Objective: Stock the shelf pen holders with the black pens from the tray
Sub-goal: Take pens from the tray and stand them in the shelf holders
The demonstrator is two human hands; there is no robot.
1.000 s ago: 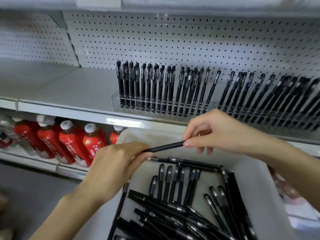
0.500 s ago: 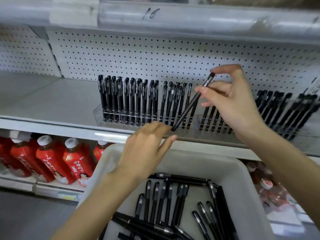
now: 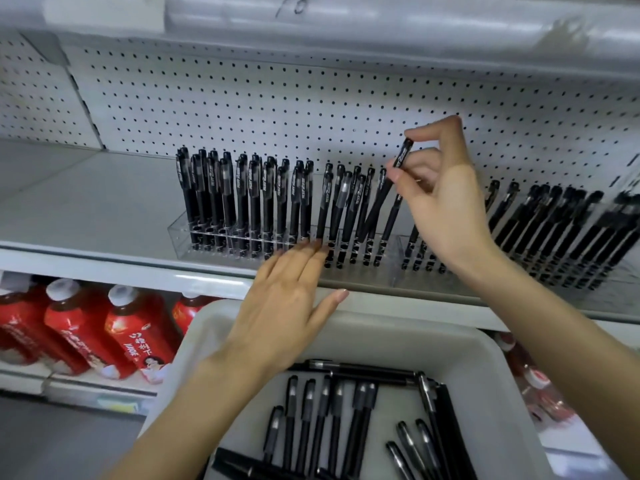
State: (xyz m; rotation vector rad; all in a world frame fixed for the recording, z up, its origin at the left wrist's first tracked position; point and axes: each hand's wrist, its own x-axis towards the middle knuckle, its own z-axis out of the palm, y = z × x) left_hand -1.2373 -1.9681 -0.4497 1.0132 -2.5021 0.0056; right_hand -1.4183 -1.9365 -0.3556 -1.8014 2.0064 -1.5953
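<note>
Since half a second ago the right hand point(image 3: 443, 202) has carried the black pen point(image 3: 377, 202) from above the tray into the row on the shelf, and the left hand point(image 3: 287, 306) has left the pen's lower end. The right thumb and forefinger pinch the pen just under its cap, the other fingers curled loosely behind; the pen leans to the left, its lower end down among the standing pens near the right end of the clear pen holder point(image 3: 180, 233). Whether the tip is seated in a slot cannot be told. The left hand lies flat with fingers straight and slightly spread, fingertips touching the front of that holder, thumb out to the side. The holder is packed with upright black pens, and a second holder point(image 3: 398, 261) just beside it on the right is also filled. Below, the pale tray point(image 3: 381, 327) holds loose pens point(image 3: 329, 410), some side by side, some crossed. Both holders stand on a grey shelf point(image 3: 86, 202) backed by white pegboard point(image 3: 277, 98); red bottles point(image 3: 121, 334) with white caps line the shelf beneath.
</note>
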